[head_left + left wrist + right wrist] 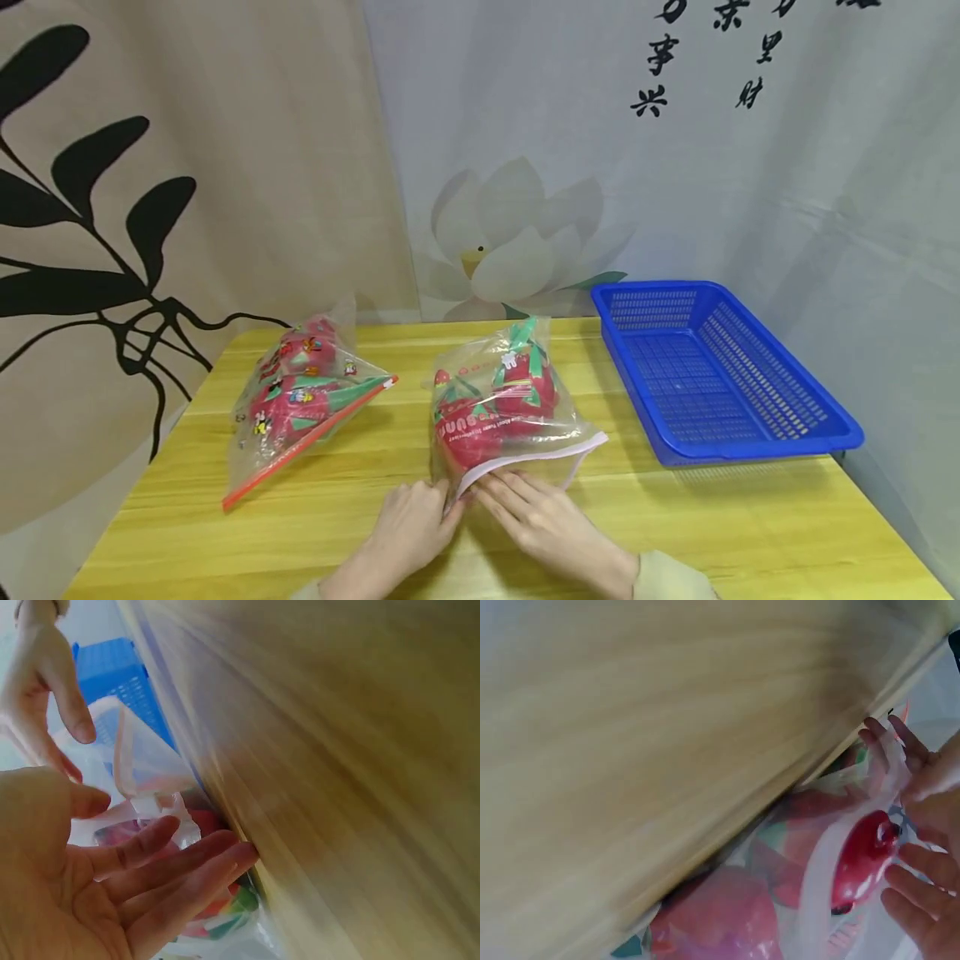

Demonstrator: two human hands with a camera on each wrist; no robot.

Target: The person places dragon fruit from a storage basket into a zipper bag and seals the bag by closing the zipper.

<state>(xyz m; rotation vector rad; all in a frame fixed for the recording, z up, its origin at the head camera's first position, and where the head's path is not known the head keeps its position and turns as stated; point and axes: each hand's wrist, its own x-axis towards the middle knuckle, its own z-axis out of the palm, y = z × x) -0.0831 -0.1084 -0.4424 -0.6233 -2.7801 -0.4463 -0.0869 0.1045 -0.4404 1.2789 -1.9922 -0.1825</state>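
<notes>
A clear zip bag (491, 425) with a pale pink zip edge lies mid-table, holding red fruits with green scales that look like dragon fruits (525, 387). Its mouth faces me. My left hand (412, 521) touches the left corner of that mouth; the left wrist view shows its fingers (184, 889) extended, thumb apart from them. Extended fingers of my right hand (543, 521) rest at the middle of the mouth. In the right wrist view, the right hand (934, 877) is beside a shiny red fruit (862, 859) in the bag, its fingers spread.
To the left lies another clear bag (300, 408) with a red-orange zip edge and similar fruits inside. A blue plastic basket (757, 454) stands at the right on the wooden table (675, 533). Behind the table hangs a printed curtain (495, 125).
</notes>
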